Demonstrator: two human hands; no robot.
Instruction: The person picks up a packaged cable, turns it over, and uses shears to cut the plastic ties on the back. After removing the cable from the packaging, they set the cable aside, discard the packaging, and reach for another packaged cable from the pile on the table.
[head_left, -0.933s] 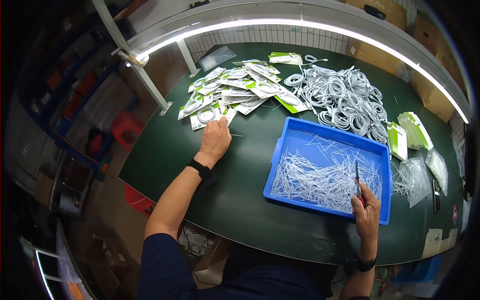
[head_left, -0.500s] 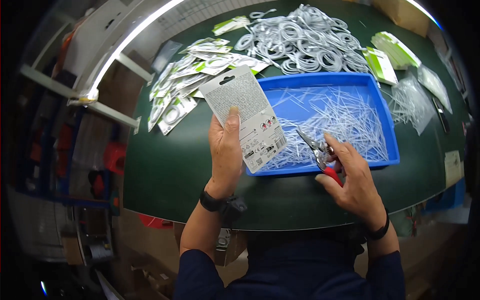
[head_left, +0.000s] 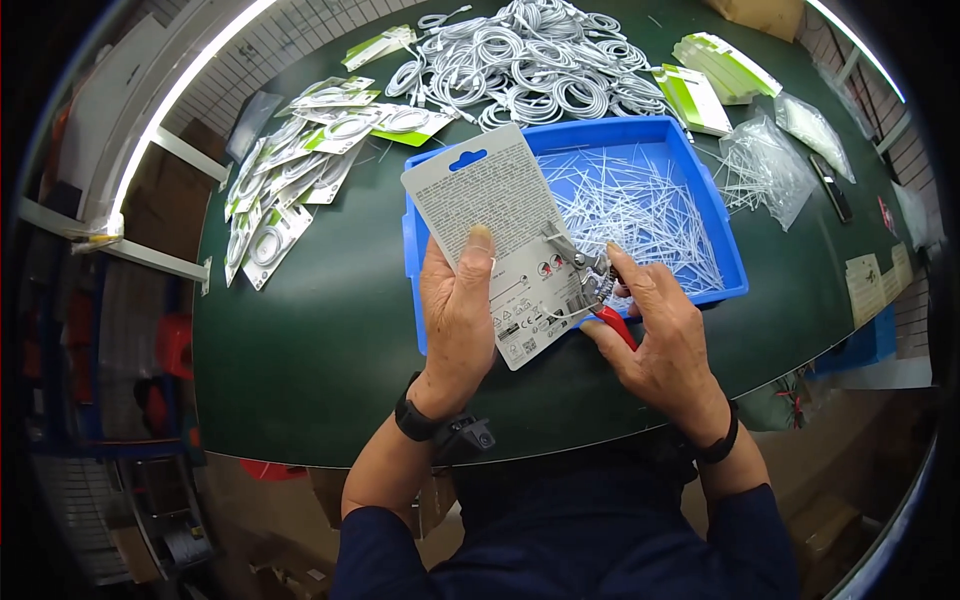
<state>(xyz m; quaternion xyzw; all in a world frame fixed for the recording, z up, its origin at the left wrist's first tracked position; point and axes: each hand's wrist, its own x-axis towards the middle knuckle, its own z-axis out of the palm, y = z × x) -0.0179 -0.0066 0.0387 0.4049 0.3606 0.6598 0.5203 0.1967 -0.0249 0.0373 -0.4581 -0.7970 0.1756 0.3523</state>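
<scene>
My left hand [head_left: 458, 312] grips a white blister-style packaging card [head_left: 478, 195], its printed back facing up and its hanger hole at the top. The thumb presses flat on the card's face. In my right hand [head_left: 662, 335] is a pair of red-handled cutters [head_left: 618, 325] with a coil spring. Their jaws lie over the right part of the card, by a thin white tie end; whether they touch it I cannot tell. Under and beyond the card stands a blue tray [head_left: 735, 250] holding many loose thin white strips [head_left: 640, 205], like cable tie tails.
Finished-looking green-and-white carded cables [head_left: 300, 160] lie heaped at the left. A large pile of coiled grey cables [head_left: 530, 60] covers the back. At right are stacked green-and-white cards [head_left: 720, 70], a clear bag [head_left: 770, 165] of white ties and a dark knife-like tool [head_left: 830, 188].
My right hand has brought the cutters left, from above the tray onto the card. The card is still in my left hand. The whole view has shifted, so the table appears further left.
</scene>
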